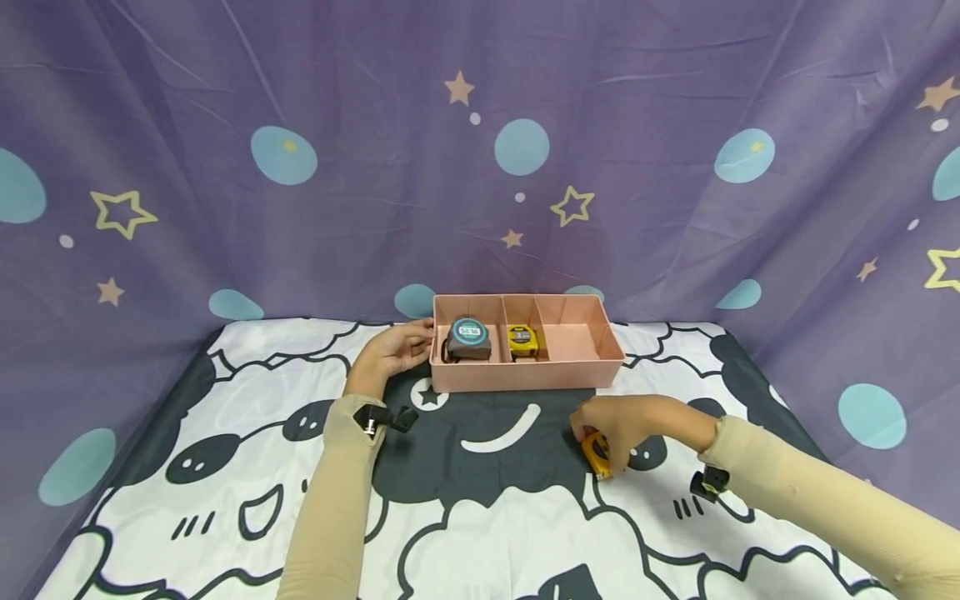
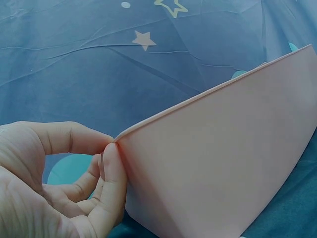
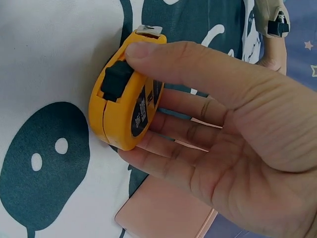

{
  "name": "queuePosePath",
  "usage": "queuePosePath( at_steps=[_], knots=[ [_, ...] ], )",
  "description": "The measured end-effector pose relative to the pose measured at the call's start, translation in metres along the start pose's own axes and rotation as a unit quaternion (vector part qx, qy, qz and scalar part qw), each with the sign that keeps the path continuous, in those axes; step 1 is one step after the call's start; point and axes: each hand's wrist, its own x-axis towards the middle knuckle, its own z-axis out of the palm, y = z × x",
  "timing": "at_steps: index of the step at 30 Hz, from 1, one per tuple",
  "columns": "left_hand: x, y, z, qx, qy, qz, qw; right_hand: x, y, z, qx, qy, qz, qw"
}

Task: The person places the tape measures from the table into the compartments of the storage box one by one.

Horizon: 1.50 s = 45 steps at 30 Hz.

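Note:
With thumb and fingertips, my left hand (image 1: 396, 348) pinches the left end of a pink divided box (image 1: 525, 377); the left wrist view shows the grip at a rim corner of the box wall (image 2: 208, 148). Inside the box, a grey and teal tape measure (image 1: 469, 340) sits in the left compartment, and a small yellow tape measure (image 1: 522, 341) is in the middle one. In front of the box's right end, my right hand (image 1: 618, 425) holds an orange-yellow tape measure (image 3: 126, 94) with a black button, thumb on its edge and fingers behind it.
A white and dark cloth with cartoon sheep (image 1: 247, 475) covers the table. Behind the box hangs a purple curtain (image 1: 360, 200) with stars and dots. The box's right compartment (image 1: 573, 337) shows its bare floor.

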Motion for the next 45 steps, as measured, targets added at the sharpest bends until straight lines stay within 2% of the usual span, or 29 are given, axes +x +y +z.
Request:
queuePosePath(
  at_steps=[9, 19, 26, 36, 45],
  knots=[
    [0.0, 0.0, -0.001, -0.002, 0.007, 0.0, 1.0, 0.001, 0.002, -0.002, 0.004, -0.003, -0.008, 1.0],
    [0.004, 0.001, 0.0, 0.007, 0.008, -0.003, 0.9999, 0.0, 0.001, -0.008, 0.006, -0.004, -0.04, 0.9992],
    [0.004, 0.001, -0.001, 0.011, 0.004, -0.004, 0.9999, -0.003, 0.001, -0.02, 0.014, -0.014, -0.035, 0.9992],
    [0.002, 0.0, -0.002, 0.012, 0.006, -0.003, 0.9999, -0.008, 0.002, -0.042, 0.015, 0.014, -0.071, 0.9973],
    [0.003, 0.0, -0.002, 0.011, 0.002, -0.004, 0.9999, -0.014, 0.0, -0.062, 0.036, 0.041, -0.071, 0.996]
  ],
)
